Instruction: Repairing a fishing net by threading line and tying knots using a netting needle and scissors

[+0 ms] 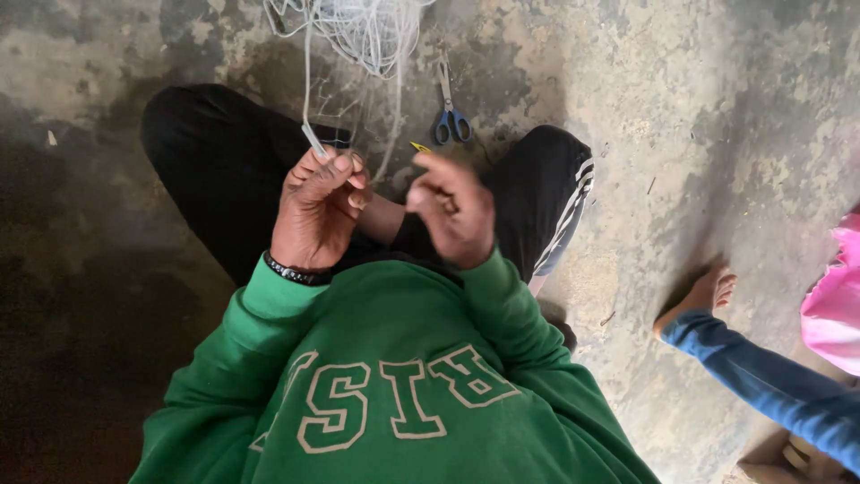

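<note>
head view, white gauge stick [314,140] tilted up-left, left hand [315,208]

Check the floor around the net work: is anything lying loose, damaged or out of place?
Nothing looks damaged. The blue-handled scissors lie loose on the concrete floor beside the white net, beyond both hands. A bystander's bare foot rests at the right.

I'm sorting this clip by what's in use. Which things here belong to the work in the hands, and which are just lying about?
In use:
- white netting
- white flat tool pinched in the left hand
- small yellow piece at the right hand

Lying about:
- blue-handled scissors on the concrete floor
- another person's bare foot
</note>
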